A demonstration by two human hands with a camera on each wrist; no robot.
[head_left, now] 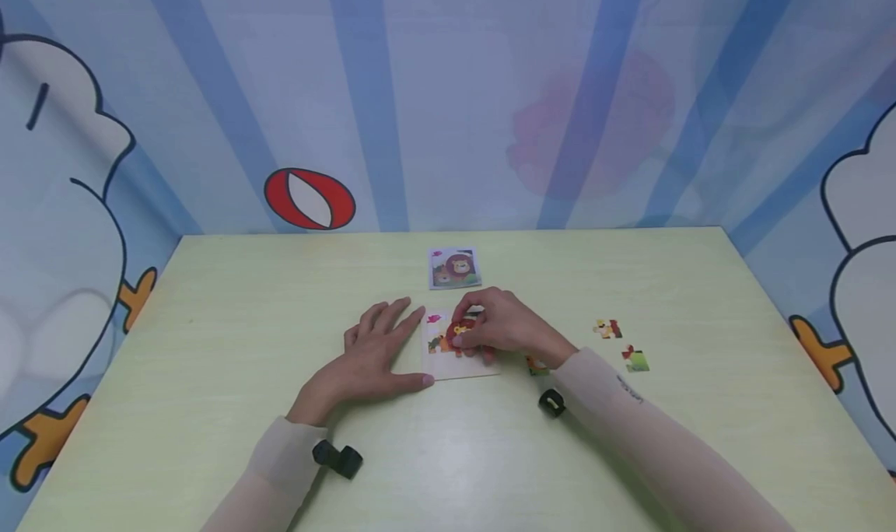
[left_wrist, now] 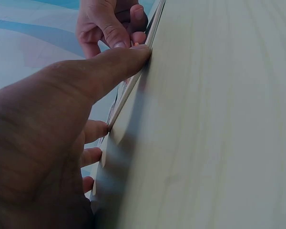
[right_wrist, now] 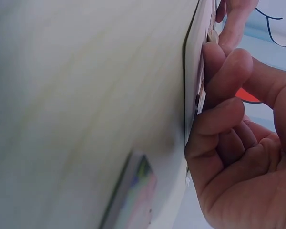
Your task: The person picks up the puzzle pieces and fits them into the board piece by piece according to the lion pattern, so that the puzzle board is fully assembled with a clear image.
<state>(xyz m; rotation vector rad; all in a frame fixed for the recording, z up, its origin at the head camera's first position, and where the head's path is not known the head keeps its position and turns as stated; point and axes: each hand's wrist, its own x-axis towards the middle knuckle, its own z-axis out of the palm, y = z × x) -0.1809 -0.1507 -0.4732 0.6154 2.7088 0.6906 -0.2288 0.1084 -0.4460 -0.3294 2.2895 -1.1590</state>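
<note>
Pinching with thumb and curled fingers, the right-hand grip (head_left: pixel 505 324) appears to hold a small puzzle piece (head_left: pixel 460 330) over the picture board (head_left: pixel 462 367), near its middle, though the fingertips hide most of the outline. Such a piece should be very light, thin and fairly stiff, its tabs the part likeliest to chip or fray if forced; opposite plain edges would make the safest hold. Unpictured on its 6 o'clock side, the board looks flat, rigid and light, probably apt to slide on the smooth bench (head_left: pixel 210 322), so its rim suits a steadying touch. At the board's 9 o'clock, the left-hand grip (head_left: pixel 371 363) is released, fingers spread, thumb tip at the lower corner toward 7 o'clock. Apart from the board, at 12 o'clock, lies a lion picture card (head_left: pixel 455 270). Around 3 to 4 o'clock, a half-hidden piece (head_left: pixel 537 367) shows beside the right wrist, and farther out lie an orange-and-red piece (head_left: pixel 611 329) and a green piece (head_left: pixel 636 360).
</note>
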